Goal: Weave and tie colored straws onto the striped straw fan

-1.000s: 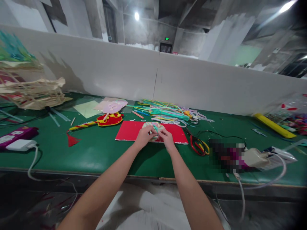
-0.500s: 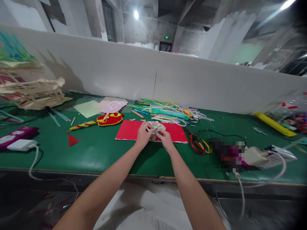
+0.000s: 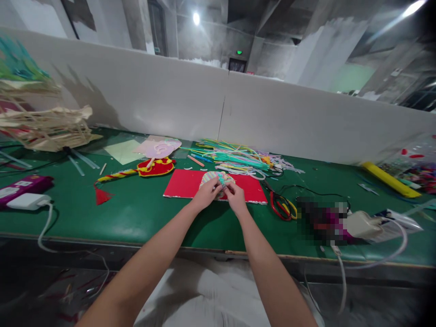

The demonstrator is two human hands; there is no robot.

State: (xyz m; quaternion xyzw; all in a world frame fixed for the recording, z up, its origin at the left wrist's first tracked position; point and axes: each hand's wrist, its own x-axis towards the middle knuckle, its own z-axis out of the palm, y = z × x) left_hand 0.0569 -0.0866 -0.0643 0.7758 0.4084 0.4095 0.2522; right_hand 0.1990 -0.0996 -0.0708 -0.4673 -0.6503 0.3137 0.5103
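Observation:
A flat, rounded pastel-striped craft piece [image 3: 207,176] lies on a red board [image 3: 182,184] at the middle of the table. Over it, my left hand [image 3: 206,194] and my right hand [image 3: 235,196] meet, fingertips pinched close together. Between them shows a small teal pipe cleaner piece [image 3: 221,178], which both hands appear to grip. My fingers cover the lower part of the pastel piece. Behind the board rests a pile of loose pastel pipe cleaners [image 3: 235,159].
Scissors [image 3: 283,206] with red and yellow handles lie right of the board. A red-and-yellow fan-shaped craft [image 3: 156,168] and a lilac one [image 3: 161,147] sit to the left. Chargers with white cables [image 3: 29,201] and a yellow stick [image 3: 391,179] stand farther out. A white partition [image 3: 163,100] rises behind.
My left hand has shifted slightly and its fingers have come down, so more of the pastel piece's left side shows. My right hand stays almost in place.

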